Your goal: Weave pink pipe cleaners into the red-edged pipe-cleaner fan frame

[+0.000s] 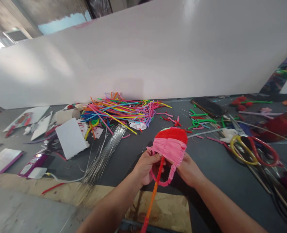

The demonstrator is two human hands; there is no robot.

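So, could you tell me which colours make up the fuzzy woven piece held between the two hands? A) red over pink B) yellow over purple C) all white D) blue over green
A: the woven piece, gripped by the left hand and right hand, is red on top and pink below.

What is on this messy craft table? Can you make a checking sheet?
Surface: dark table top, wooden front edge.
Job's things: red and pink pipe-cleaner piece, with an orange-red pipe cleaner hanging from it.
Clutter: heap of coloured pipe cleaners, silver wire bundle, scissors, white card, green cut bits.
Hands: left hand and right hand both grip the piece.
Cables: white cable.
Surroundings: white board behind.
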